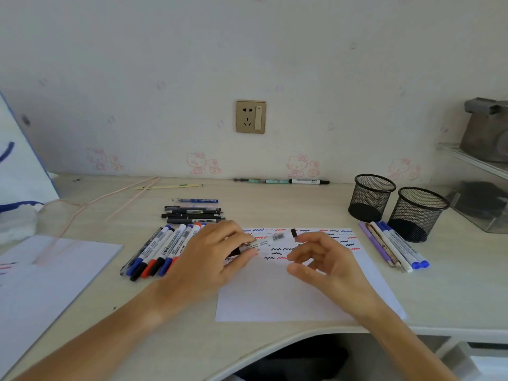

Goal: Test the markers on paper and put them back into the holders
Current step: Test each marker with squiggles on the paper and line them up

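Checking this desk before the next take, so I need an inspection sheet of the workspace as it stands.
Surface: pale desk.
Job's things: white marker held over scribbled paper; marker row left; tested pens right; two mesh holders, no markers seen inside.
Clutter: black pens; second sheet.
Grippers: left hand grips the marker; right hand at its far end.
Cables: pink cord.
Surroundings: wall socket.

Left hand (211,251) fingers curled in a grip, right hand (327,259) loosely curled
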